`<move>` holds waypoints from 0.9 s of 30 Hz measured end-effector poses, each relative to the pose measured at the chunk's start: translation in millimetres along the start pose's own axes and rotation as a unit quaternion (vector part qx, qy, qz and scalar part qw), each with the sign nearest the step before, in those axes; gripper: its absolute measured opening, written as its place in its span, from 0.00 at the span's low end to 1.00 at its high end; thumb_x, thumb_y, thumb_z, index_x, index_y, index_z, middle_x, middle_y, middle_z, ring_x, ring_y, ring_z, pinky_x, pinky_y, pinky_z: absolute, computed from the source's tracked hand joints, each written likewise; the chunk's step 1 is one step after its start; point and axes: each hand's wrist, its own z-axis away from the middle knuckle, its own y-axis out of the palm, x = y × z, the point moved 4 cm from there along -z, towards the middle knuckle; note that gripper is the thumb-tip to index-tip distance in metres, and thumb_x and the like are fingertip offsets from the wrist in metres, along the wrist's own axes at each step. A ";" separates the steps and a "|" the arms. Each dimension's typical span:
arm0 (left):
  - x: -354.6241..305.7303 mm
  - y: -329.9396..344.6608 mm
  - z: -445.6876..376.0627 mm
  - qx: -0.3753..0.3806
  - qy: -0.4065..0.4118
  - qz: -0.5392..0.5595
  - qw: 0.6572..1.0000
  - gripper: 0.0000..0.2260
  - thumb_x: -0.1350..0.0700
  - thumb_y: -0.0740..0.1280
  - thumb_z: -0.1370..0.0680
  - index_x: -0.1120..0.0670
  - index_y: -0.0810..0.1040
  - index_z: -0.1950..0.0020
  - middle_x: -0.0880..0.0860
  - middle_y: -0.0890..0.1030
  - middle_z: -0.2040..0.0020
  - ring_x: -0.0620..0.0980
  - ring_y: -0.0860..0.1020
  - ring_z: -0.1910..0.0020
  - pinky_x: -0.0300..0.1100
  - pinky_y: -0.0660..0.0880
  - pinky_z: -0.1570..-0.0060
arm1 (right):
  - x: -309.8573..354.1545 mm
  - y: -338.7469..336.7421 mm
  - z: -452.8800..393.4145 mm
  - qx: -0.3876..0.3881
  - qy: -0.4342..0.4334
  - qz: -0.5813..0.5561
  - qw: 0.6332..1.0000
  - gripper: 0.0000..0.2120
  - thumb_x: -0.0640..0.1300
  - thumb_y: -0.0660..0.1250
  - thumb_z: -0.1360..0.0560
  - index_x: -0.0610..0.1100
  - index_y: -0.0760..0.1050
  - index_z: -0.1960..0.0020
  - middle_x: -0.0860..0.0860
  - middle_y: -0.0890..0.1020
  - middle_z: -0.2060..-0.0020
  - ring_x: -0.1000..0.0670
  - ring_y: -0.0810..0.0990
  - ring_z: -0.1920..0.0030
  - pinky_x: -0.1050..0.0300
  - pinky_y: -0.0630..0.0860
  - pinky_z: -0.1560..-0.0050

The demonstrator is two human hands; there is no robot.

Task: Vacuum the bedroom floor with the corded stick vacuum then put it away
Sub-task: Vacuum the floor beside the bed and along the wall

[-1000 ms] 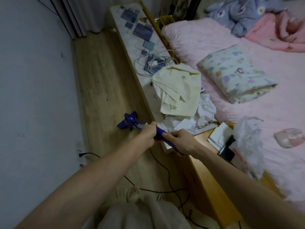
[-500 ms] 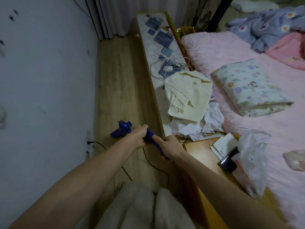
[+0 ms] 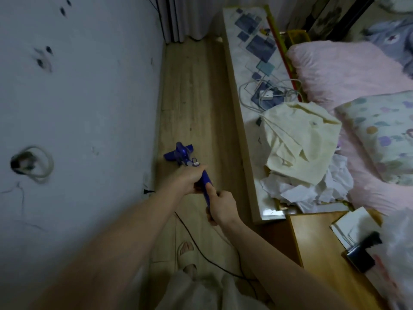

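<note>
A blue stick vacuum [image 3: 182, 156] stands on the narrow strip of wooden floor [image 3: 194, 90] between the wall and a long bench. My left hand [image 3: 190, 181] grips its blue handle higher up the shaft, and my right hand [image 3: 220, 205] grips the handle just below it, thumb along the top. The vacuum's head lies on the floor just beyond my left hand. Its black cord [image 3: 207, 259] trails back over the floor past my slippered foot [image 3: 186, 253] to a plug in a wall socket [image 3: 147, 191].
The white wall [image 3: 89, 108] is close on the left. A long bench [image 3: 248, 86] with patterned top, cables and piled cloths [image 3: 299, 139] runs along the right, then a wooden side table [image 3: 324, 253] and a pink bed [image 3: 348, 70]. Curtains [image 3: 178, 16] close the far end.
The view has swung left, toward the wall. The vacuum head has turned and now points up the floor strip; both hands keep their grip on the handle.
</note>
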 end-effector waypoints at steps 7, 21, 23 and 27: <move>-57.4 -68.7 -62.6 -0.026 0.034 -0.028 0.999 0.13 0.49 0.63 0.20 0.59 0.75 0.45 0.58 0.81 0.54 0.54 0.80 0.59 0.49 0.79 0.58 | 42.1 75.2 -73.4 -0.027 -0.008 0.021 0.999 0.23 0.59 0.55 0.19 0.41 0.74 0.58 0.45 0.77 0.68 0.49 0.75 0.70 0.52 0.74 0.66; -117.9 -122.7 -103.1 -0.003 0.050 0.005 0.999 0.11 0.51 0.61 0.18 0.60 0.73 0.49 0.57 0.79 0.63 0.51 0.79 0.67 0.44 0.79 0.68 | 99.2 127.0 -129.1 -0.014 -0.026 0.040 0.999 0.20 0.57 0.53 0.18 0.44 0.70 0.59 0.47 0.75 0.68 0.51 0.73 0.71 0.53 0.73 0.66; -108.1 -114.2 -100.9 -0.013 0.051 0.013 0.999 0.11 0.52 0.60 0.18 0.60 0.72 0.46 0.57 0.78 0.63 0.51 0.78 0.69 0.40 0.77 0.74 | 94.9 116.3 -118.5 -0.003 -0.026 0.066 0.998 0.20 0.57 0.53 0.18 0.44 0.69 0.59 0.48 0.75 0.69 0.52 0.72 0.73 0.57 0.72 0.70; -90.7 -95.4 -96.0 -0.024 0.056 0.010 0.998 0.15 0.49 0.59 0.18 0.61 0.74 0.41 0.57 0.80 0.59 0.51 0.79 0.64 0.43 0.77 0.66 | 91.5 94.0 -96.8 -0.006 -0.032 0.071 0.997 0.19 0.56 0.54 0.18 0.44 0.70 0.58 0.49 0.75 0.69 0.54 0.71 0.73 0.59 0.71 0.70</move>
